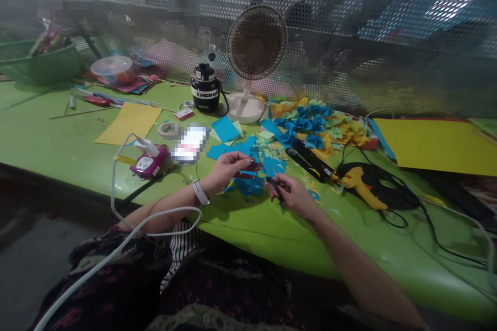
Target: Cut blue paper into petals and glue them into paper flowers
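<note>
Papercraft spread around a desk fan (256, 44) on a long table (272, 232)

Just left of the fan stands an insulated jug (204, 88); further left lie a card sheet (128, 123) and, beyond it, a basket (39, 62). Right of the fan sit paper flowers (310, 124), with a hair straightener (306, 160) and a hot glue gun (361, 189) before them and a second card sheet (438, 145) further right. Before the fan, paper scraps (248, 183) lie under the left hand (227, 170) and the right hand (295, 196), which holds scissors (274, 187); a plug socket (149, 161) lies left of the scraps.
</note>
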Demonstrator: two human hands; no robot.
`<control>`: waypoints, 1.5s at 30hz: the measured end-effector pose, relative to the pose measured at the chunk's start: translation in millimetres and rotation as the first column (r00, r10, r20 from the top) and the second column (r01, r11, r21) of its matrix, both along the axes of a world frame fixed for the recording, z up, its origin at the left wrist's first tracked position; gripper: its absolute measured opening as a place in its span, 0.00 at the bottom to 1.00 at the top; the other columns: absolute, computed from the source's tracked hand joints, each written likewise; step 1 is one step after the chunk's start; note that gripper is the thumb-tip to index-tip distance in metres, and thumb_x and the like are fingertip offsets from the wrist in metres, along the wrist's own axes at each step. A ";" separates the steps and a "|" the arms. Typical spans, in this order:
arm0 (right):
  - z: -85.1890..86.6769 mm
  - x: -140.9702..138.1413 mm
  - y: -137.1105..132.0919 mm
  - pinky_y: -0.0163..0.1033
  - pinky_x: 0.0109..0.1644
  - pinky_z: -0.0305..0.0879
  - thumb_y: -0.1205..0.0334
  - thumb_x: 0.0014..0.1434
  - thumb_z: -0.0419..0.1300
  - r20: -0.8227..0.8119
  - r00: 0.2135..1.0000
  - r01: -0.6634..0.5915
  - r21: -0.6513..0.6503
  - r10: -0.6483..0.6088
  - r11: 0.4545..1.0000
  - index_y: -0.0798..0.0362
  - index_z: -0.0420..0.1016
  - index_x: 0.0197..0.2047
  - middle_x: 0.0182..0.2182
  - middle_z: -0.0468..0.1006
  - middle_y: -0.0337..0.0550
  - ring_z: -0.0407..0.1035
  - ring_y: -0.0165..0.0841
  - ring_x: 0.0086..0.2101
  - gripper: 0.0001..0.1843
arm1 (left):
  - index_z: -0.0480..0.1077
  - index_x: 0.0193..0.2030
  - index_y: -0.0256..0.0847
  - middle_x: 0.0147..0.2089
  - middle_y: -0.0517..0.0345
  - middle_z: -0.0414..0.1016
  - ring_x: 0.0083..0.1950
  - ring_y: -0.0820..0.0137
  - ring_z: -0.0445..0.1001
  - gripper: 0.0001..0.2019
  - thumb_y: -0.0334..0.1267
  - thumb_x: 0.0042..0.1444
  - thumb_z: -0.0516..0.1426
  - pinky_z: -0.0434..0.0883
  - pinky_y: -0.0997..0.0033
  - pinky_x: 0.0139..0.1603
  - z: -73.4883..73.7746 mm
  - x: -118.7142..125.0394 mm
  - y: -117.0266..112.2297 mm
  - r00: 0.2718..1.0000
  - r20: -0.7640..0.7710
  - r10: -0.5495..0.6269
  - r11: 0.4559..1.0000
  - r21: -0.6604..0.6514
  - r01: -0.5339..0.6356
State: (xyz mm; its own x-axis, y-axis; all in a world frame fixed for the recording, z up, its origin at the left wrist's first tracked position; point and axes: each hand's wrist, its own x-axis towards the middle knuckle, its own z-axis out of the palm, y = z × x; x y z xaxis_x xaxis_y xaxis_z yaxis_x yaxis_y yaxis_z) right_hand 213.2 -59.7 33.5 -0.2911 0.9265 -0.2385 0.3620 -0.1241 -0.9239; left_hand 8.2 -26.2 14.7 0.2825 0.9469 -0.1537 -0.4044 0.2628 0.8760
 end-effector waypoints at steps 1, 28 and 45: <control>-0.2 0.2 0.1 0.36 0.29 0.59 0.32 0.42 0.69 -0.005 1.000 0.003 -0.001 -0.003 1.000 0.51 0.67 0.27 0.22 0.72 0.37 0.64 0.29 0.24 0.31 | 0.70 0.33 0.34 0.34 0.50 0.82 0.40 0.61 0.83 0.22 0.46 0.42 0.73 0.78 0.68 0.36 0.1 -0.4 -0.1 1.000 -0.010 -0.010 1.000 -0.003 0.010; -1.0 2.3 1.6 0.36 0.27 0.57 0.31 0.40 0.69 -0.006 1.000 -0.004 0.003 0.004 1.000 0.51 0.66 0.26 0.20 0.71 0.36 0.63 0.28 0.23 0.32 | 0.71 0.34 0.33 0.34 0.49 0.82 0.38 0.63 0.83 0.23 0.49 0.41 0.73 0.77 0.72 0.33 -1.2 -4.2 3.7 0.993 -0.050 -0.103 0.995 -0.012 0.102; 2.1 2.2 0.9 0.35 0.24 0.55 0.31 0.41 0.68 0.007 1.000 -0.016 -0.002 0.016 1.000 0.51 0.66 0.27 0.20 0.72 0.36 0.62 0.27 0.21 0.32 | 0.72 0.34 0.34 0.30 0.54 0.80 0.31 0.71 0.81 0.20 0.46 0.46 0.72 0.76 0.75 0.31 -3.9 -6.6 8.1 0.989 -0.086 -0.117 0.993 0.005 0.117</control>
